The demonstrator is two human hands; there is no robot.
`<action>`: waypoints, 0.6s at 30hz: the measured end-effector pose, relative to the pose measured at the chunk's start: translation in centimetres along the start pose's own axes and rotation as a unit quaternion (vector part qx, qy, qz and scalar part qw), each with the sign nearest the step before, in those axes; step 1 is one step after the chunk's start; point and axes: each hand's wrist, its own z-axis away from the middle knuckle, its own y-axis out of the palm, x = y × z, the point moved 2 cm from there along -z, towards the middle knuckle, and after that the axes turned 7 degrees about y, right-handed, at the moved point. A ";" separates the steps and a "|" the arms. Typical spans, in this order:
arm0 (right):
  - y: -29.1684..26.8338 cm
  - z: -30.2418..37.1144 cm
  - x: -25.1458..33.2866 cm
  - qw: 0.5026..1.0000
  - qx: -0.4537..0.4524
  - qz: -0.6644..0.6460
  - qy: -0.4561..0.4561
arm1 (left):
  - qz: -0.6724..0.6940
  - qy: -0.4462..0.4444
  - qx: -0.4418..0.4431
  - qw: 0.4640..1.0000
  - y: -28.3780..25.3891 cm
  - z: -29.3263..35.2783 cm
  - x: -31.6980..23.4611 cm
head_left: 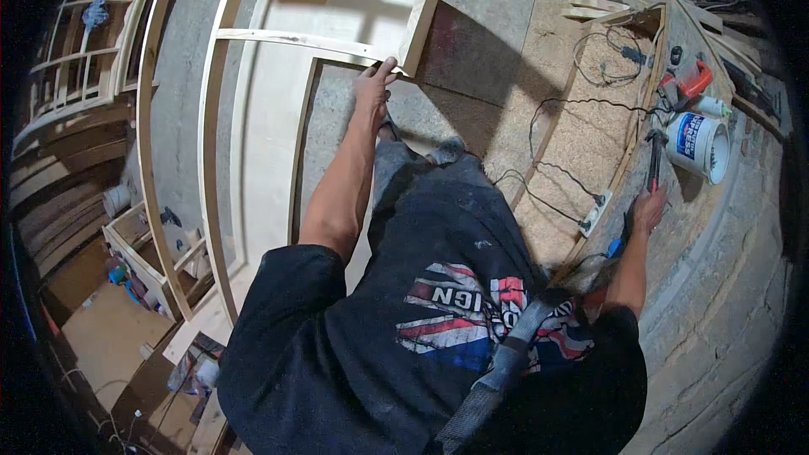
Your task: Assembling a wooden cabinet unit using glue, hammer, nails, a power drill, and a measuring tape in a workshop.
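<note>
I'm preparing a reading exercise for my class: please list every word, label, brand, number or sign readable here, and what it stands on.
Wording isn't copied here, only located.
White round plastic bucket: white lettering on a blue label.
Black short-sleeved fabric T-shirt: capital letters on a red, white and blue print.
Elsewhere: any lettering is too small or blurred to read.

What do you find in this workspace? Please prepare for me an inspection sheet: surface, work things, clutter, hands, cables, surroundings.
Surface: grey floor; sawdust lies to the right.
Work things: pale wooden frame; dark tool with red on its handle, probably a hammer.
Clutter: white bucket; wood offcuts.
Hands: left hand, fingers on the frame's corner; right hand, fingers around the tool's handle.
Cables: dark cables over the sawdust; two plugs in a white power strip.
Surroundings: slatted wooden structure at upper left.
</note>
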 end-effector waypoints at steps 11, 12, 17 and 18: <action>2.6 8.9 10.1 0.904 -0.071 -0.276 -0.318 | 0.076 0.045 -0.082 0.993 -2.5 -0.9 -1.2; 1.9 10.4 12.4 0.889 -0.032 -0.302 -0.342 | 0.147 -0.002 -0.128 0.981 -4.0 -1.6 -1.6; -2.3 18.4 25.7 0.825 0.170 -0.386 -0.377 | 0.295 0.096 -0.362 0.879 -16.7 -9.3 -9.5; -2.9 19.9 28.6 0.801 0.200 -0.397 -0.401 | 0.309 0.089 -0.393 0.861 -18.8 -11.0 -11.2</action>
